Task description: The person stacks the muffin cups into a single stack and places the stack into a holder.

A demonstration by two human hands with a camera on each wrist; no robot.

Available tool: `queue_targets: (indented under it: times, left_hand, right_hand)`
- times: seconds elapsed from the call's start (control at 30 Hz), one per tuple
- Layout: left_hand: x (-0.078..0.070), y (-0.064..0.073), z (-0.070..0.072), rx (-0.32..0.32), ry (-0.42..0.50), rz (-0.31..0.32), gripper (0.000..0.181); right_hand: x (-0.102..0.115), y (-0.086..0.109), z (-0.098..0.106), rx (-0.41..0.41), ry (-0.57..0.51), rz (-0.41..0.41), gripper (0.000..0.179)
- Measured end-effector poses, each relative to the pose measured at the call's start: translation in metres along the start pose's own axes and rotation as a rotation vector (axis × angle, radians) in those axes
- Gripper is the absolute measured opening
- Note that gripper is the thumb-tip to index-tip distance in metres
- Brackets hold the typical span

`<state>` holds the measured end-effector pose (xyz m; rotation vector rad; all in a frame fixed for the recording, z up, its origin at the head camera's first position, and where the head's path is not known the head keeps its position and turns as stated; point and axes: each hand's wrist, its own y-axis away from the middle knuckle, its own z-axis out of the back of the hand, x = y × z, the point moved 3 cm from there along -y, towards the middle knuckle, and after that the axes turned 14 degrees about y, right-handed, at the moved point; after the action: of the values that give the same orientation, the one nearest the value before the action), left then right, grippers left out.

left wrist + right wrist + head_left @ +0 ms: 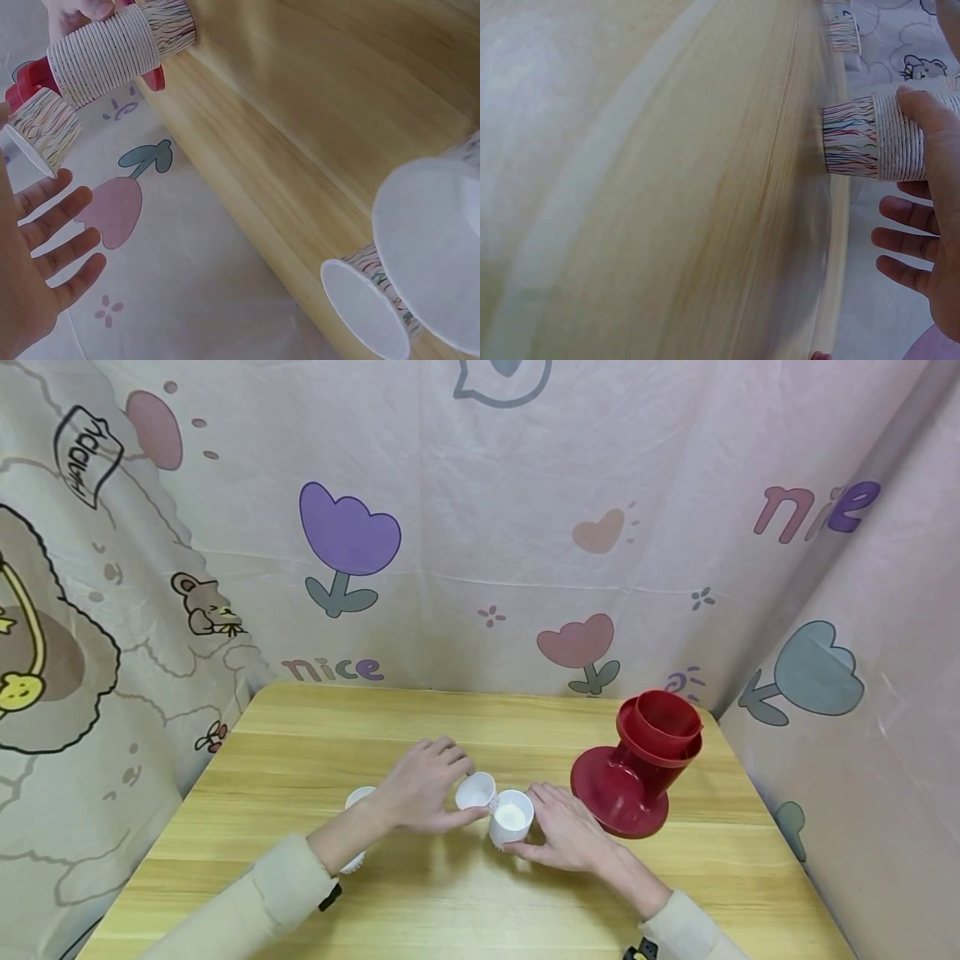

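At the lower centre of the head view, the stack of cups and the single cup look like matt paper, smooth inside, the stacked rims forming ribs. The tabletop has smooth wood grain with a soft sheen; at right, the red stand appears glossy plastic. Matt, lightly creased cloth spans the upper frame.

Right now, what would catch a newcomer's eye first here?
Most likely the red stand at the right rear of the table, then the purple flower on the curtain behind. Nearer the middle, the right hand holds a stack of cups, with the left hand pinching a single cup beside it.
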<state>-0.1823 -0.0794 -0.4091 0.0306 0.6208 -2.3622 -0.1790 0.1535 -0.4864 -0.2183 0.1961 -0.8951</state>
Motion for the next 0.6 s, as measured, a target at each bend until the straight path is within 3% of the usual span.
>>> queue_targets:
  times: [0.23,0.6]
  left_hand:
    - [-0.004,-0.004,0.001,-0.038,0.001,-0.028,0.056]
    - [-0.013,-0.013,-0.001,-0.046,0.005,-0.076,0.06]
  right_hand:
    - [0.0,0.0,0.001,0.0,0.004,0.005,0.065]
    - [0.0,0.0,0.0,-0.003,0.013,0.022,0.064]
